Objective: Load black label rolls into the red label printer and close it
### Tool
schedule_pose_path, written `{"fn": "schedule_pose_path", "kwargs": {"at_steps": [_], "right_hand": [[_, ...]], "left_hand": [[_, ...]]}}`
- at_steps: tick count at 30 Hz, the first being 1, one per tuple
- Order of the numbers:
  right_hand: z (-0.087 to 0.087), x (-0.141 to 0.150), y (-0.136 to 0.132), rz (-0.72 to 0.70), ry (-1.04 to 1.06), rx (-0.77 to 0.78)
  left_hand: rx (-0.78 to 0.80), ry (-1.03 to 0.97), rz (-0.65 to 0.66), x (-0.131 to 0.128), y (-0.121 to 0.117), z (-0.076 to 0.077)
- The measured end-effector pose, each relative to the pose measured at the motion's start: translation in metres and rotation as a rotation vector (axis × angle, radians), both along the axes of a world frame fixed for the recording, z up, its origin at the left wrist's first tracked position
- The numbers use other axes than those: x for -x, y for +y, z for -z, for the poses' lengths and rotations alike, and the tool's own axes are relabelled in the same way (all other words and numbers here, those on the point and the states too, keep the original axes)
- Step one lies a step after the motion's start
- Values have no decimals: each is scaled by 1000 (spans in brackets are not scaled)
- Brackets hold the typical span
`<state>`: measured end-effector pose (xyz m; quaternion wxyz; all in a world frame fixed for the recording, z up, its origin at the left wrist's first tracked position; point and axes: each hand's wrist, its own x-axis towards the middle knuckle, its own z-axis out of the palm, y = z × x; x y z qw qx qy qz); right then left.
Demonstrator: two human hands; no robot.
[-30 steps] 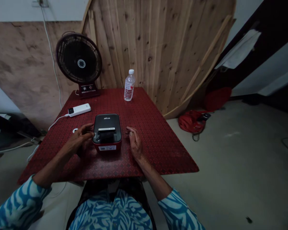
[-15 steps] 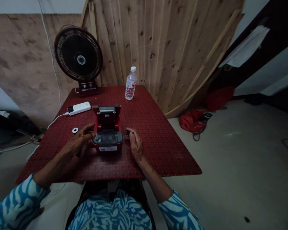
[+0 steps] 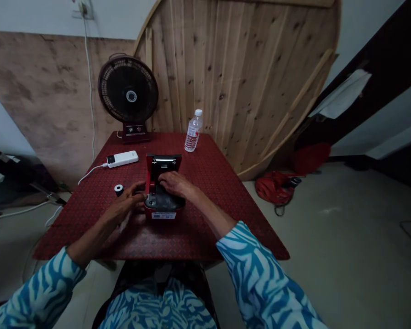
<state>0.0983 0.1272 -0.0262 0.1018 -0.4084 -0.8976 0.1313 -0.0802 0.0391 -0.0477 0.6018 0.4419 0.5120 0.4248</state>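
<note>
Red table (image 3: 222, 208) — opened printer (image 3: 163, 214) under right grip (image 3: 171, 182)

left hand (image 3: 132, 198) palm inward, fingers bent | right hand (image 3: 173, 183) farther forward, fingers curled down | forearms converging

At the far left of the table (image 3: 219, 192) stands a fan (image 3: 128, 91), with a power bank (image 3: 123, 158) nearer. A bottle (image 3: 193, 131) stands right of the fan, before a panel (image 3: 233, 68). On the floor (image 3: 332, 242), right, lies a red bag (image 3: 272, 187).
</note>
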Motion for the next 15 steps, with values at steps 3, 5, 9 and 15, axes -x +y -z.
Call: {"fn": "schedule_pose_path", "kwargs": {"at_steps": [3, 5, 9, 15], "right_hand": [[1, 11, 10, -26, -101, 43], [1, 14, 12, -46, -134, 60], [-4, 11, 7, -52, -127, 59], [-6, 2, -8, 16, 12, -67]], "left_hand": [[0, -39, -9, -2, -3, -1], [-2, -61, -12, -3, -4, -2], [-14, -95, -2, -3, -6, -3], [13, -104, -54, -6, -6, -3]]}}
